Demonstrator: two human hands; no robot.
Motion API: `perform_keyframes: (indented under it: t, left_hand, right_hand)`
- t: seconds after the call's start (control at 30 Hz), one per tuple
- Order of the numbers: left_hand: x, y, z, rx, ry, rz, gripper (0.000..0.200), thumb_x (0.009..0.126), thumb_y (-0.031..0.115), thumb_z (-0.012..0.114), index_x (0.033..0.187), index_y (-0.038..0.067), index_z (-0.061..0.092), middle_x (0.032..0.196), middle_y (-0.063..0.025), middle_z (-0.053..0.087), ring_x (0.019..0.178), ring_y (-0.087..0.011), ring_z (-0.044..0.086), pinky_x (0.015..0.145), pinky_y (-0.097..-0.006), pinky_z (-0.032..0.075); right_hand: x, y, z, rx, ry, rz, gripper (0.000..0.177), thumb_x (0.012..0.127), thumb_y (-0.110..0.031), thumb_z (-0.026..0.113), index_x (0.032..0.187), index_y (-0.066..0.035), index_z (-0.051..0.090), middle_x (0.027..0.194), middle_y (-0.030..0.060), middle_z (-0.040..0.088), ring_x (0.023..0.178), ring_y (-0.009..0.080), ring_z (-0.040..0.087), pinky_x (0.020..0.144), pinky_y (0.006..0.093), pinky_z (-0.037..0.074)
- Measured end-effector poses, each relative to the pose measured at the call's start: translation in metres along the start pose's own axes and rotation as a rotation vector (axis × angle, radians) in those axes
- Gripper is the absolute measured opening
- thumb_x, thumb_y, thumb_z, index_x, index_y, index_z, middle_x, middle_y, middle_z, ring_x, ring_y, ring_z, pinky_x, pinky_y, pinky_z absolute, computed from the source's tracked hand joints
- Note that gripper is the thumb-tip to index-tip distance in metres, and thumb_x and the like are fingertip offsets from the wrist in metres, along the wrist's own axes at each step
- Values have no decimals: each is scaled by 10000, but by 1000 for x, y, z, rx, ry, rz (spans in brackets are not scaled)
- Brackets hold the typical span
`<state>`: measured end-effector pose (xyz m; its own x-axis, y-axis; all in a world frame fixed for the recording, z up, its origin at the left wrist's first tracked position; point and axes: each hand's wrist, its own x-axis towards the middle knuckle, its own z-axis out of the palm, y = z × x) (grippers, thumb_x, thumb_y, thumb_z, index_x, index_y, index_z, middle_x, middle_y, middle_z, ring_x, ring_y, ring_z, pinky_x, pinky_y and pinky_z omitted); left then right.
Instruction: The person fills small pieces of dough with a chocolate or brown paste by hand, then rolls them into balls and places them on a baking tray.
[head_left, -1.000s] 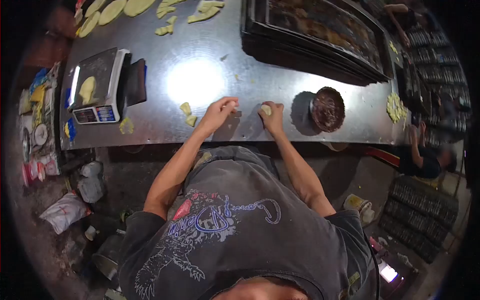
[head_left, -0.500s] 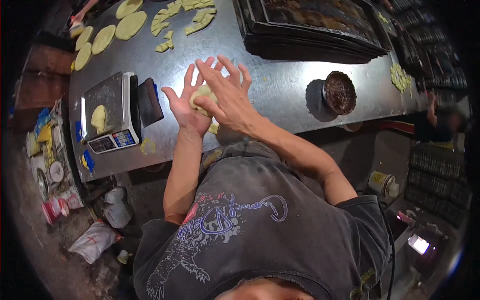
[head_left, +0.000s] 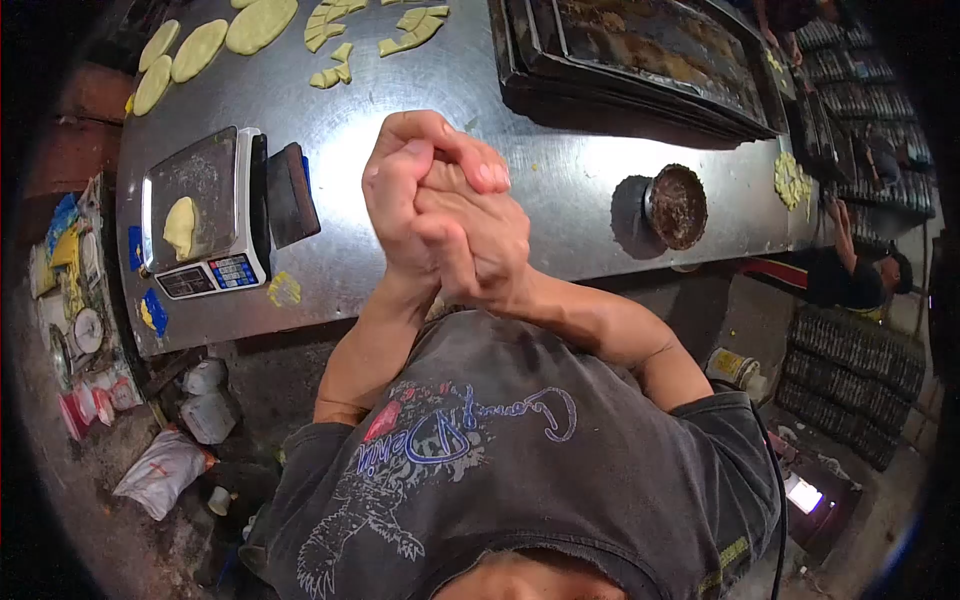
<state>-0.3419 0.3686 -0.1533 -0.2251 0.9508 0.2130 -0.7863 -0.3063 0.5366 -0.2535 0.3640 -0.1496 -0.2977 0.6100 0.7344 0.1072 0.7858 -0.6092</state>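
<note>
Over the metal table, my left hand [head_left: 395, 195] and my right hand [head_left: 475, 225] are clasped palm to palm, fingers folded round each other. Half a second earlier a pale dough ball showed between the palms; now the closed hands hide it. On the digital scale [head_left: 245, 205] to the left lies another piece of dough [head_left: 180, 227]. Between scale and hands stands a dark flat block [head_left: 292, 195]. Flat dough rounds [head_left: 200, 50] and cut dough strips [head_left: 415, 30] lie farther back.
Stacked dark baking trays [head_left: 640, 60] fill the back right of the metal table [head_left: 560, 200]. A round bowl with dark brown contents [head_left: 678, 207] sits near the front edge. Dough scraps [head_left: 792, 180] lie at the right end. A person [head_left: 855, 265] is beyond it.
My hands have closed tightly together, fingers folding over, and the dough between them has gone out of sight. They appear larger, nearer the camera. The view has shifted slightly.
</note>
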Motion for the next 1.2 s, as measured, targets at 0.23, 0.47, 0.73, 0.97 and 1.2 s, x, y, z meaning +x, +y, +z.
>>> perform_keyframes:
  t: [0.23,0.47,0.73,0.97,1.2]
  left_hand:
    - [28,-30,-46,-305,420,-447,667,1044,599,307,1521,142,390,1387,-210,541,1254,-368,545,1079,-533,433]
    - [12,-72,-99,-359,638,-456,725,1011,708,222,1558,248,346,1589,-131,382,1434,-336,376,1180,-554,304]
    - [-13,-56,-108,83,341,-802,622,1066,577,350,1472,118,454,1347,-97,570,1186,-221,557,1019,-400,436]
    - [-53,-34,-206,753,544,-588,483,1085,409,454,1406,53,517,1199,-101,653,1052,-147,616,913,-302,470]
    - [-110,-65,-220,1814,-254,-512,513,822,301,764,1247,53,621,1268,-221,514,1182,-407,486,1036,-515,382]
  right_hand:
    - [4,84,-14,259,-489,461,543,1068,-415,406,1409,-4,503,1524,192,436,1428,361,376,1180,451,287]
    - [-30,97,-19,66,-490,462,499,961,-306,628,1357,-13,550,1378,225,518,1298,399,469,1108,488,348]
    - [40,191,-83,-143,-31,495,183,932,-214,687,980,-38,709,943,135,639,888,298,603,806,370,496]
    - [54,344,-166,-877,-50,125,322,979,-310,650,1236,-115,655,1276,179,612,1242,350,530,1012,474,430]
    - [18,276,-125,-528,201,209,196,981,-189,614,1083,-30,668,1133,146,670,1082,361,605,949,451,454]
